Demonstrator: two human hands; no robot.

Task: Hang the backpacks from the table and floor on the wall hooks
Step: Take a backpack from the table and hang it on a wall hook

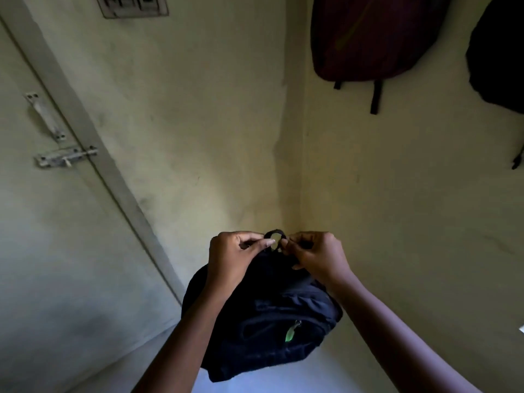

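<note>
A dark navy backpack (272, 321) with a green zipper pull hangs in the air in front of a wall corner. Its small top loop (274, 235) stands up between my hands. My left hand (235, 256) pinches the loop's left side, and my right hand (317, 253) pinches its right side. On the right wall, high up, a maroon backpack (371, 38) hangs with its straps dangling. A black backpack (499, 58) hangs further right, cut off by the frame edge. The hooks themselves are out of view.
A pale door (42, 222) with a handle (45, 116) and a sliding bolt (66, 158) fills the left side. A switch plate (131, 5) sits on the wall at the top. The floor (312, 375) shows below the bag.
</note>
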